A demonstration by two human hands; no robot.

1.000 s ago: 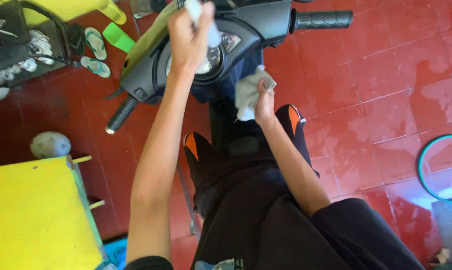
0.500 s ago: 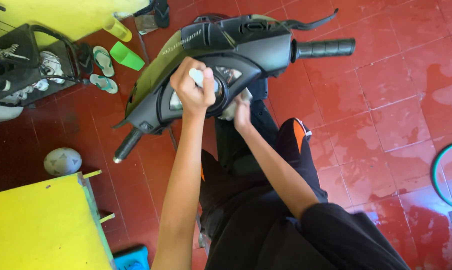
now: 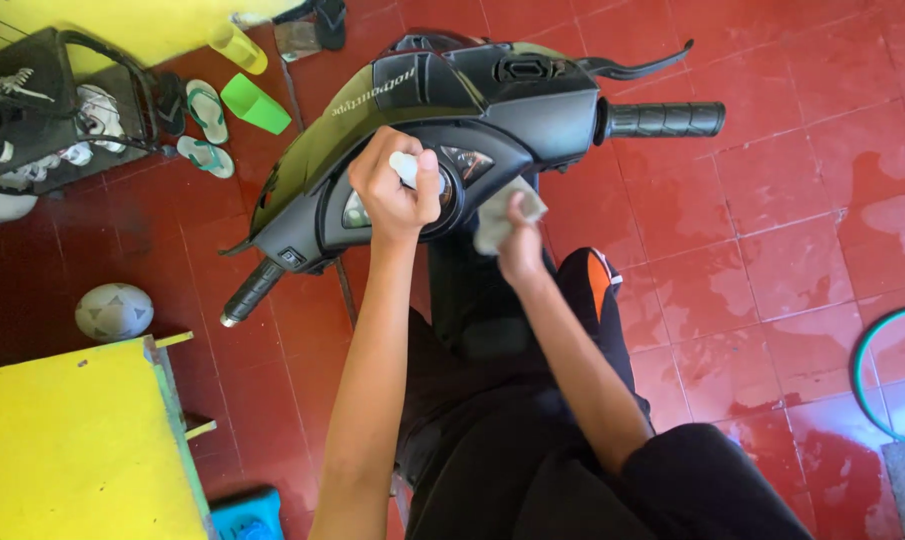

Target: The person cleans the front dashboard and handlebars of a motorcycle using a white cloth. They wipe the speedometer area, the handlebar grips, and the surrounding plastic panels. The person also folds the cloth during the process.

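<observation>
- Over the scooter's instrument panel (image 3: pixel 442 185), in the head view, the left hand (image 3: pixel 392 190) gripped a small white bottle (image 3: pixel 404 168).
- Beside it, the right hand (image 3: pixel 520 245) pressed a pale cloth (image 3: pixel 497 215) against the panel; wiping looked underway, not finished.

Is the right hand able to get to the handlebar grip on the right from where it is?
Probably yes. The right hand holds a cloth against the dash, and the grip sticks out just up and to its right. Nothing lies between them, though the cloth fills that hand.
</observation>
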